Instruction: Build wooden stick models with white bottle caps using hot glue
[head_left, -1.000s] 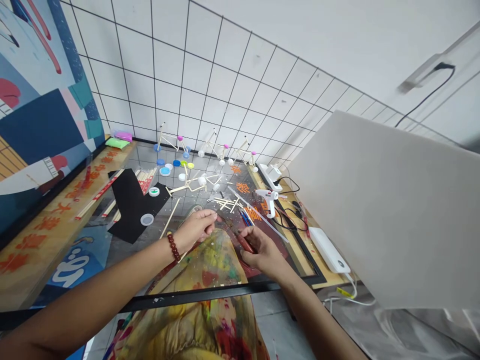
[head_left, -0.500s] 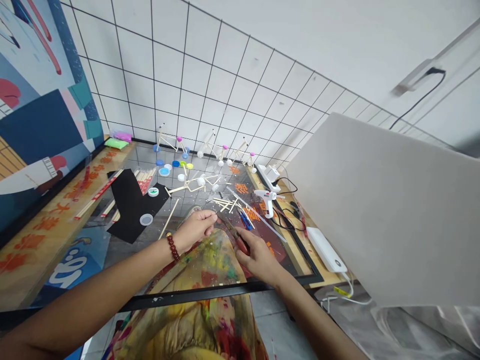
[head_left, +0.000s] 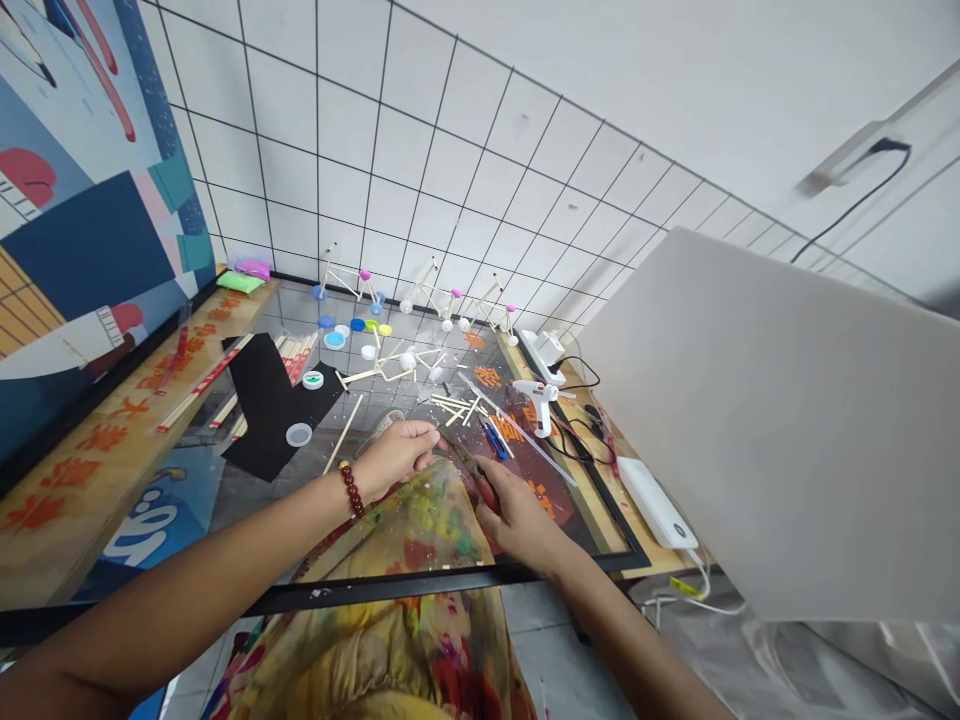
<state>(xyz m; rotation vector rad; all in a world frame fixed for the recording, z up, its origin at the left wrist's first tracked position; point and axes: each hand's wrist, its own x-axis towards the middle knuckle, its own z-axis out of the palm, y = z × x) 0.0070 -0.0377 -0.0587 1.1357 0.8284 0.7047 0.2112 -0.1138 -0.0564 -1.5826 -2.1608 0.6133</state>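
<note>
My right hand (head_left: 517, 505) is wrapped round the red handles of a pair of pliers (head_left: 486, 490), whose dark metal jaws point up and left toward my other hand. My left hand (head_left: 397, 455), with a beaded bracelet at the wrist, is pinched closed right by the jaw tips; what its fingers hold is too small or hidden to make out. Just beyond the hands lie short cut wooden sticks (head_left: 457, 408). Behind those sits a stick frame (head_left: 386, 365) with white round pieces. A blue-handled tool (head_left: 496, 440) rests close to the pliers.
Three small stick models (head_left: 349, 285) with coloured caps stand along the wall grid. A white glue gun (head_left: 537, 402) and its cables are at the right, beside a white power strip (head_left: 656, 500). Black card (head_left: 266, 410) and bundled sticks (head_left: 296, 355) lie left. A large pale panel (head_left: 765, 420) rises at right.
The pliers' handles have been squeezed closer together, and their jaws have come up to my left fingertips. My left hand has stayed nearly still.
</note>
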